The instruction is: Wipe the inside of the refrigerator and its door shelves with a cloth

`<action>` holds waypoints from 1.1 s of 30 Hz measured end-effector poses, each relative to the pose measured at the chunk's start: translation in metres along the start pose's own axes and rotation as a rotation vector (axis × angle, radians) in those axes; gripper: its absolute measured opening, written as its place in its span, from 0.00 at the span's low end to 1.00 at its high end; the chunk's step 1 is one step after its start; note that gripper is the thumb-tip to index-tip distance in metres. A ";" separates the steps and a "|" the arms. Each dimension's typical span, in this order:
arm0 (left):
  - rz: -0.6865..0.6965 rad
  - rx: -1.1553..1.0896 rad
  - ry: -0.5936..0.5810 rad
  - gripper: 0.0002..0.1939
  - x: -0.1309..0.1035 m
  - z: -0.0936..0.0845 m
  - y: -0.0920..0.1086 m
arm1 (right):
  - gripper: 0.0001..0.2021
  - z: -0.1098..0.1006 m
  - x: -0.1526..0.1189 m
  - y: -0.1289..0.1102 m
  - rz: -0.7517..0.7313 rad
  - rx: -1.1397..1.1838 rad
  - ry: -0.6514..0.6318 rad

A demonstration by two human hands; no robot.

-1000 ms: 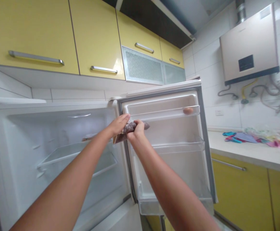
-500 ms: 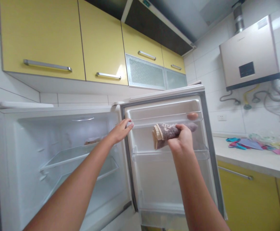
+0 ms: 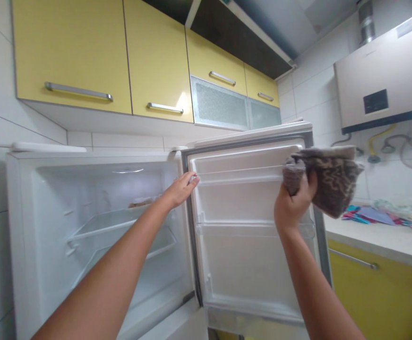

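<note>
One cloth (image 3: 333, 182) swung farther right, bunched in right hand's (image 3: 296, 200) curled grip, left hand (image 3: 182, 190) loosely bent by fridge door (image 3: 241, 198).

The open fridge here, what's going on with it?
A person stands at the open fridge. The right hand grips a brown patterned cloth in front of the outer end of the fridge door. The left hand is at the door's hinge side, holding no cloth; whether it touches the door is hard to tell. Inside, an item too unclear to name lies on the upper shelf.
</note>
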State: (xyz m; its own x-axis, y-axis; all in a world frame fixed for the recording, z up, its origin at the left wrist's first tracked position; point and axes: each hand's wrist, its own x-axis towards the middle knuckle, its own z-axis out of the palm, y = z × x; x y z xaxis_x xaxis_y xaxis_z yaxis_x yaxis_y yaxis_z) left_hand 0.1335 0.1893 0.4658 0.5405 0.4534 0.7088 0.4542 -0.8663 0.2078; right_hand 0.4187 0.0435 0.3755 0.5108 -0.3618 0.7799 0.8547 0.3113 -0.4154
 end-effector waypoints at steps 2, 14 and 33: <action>-0.012 -0.044 0.010 0.40 0.000 0.002 -0.001 | 0.27 0.003 -0.003 -0.008 -0.075 -0.041 -0.033; -0.091 -0.298 0.121 0.34 -0.004 0.014 0.010 | 0.32 0.075 -0.069 -0.094 -0.437 -0.070 -0.916; -0.013 0.241 0.321 0.24 -0.006 0.007 0.075 | 0.27 0.083 0.018 -0.103 -0.905 0.200 -1.092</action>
State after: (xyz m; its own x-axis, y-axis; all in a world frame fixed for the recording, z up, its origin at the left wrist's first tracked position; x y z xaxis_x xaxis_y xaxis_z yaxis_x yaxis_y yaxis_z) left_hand 0.1692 0.1225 0.4722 0.3023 0.3425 0.8895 0.6336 -0.7694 0.0809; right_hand 0.3319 0.0775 0.4709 -0.5969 0.3170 0.7370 0.7679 0.4919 0.4103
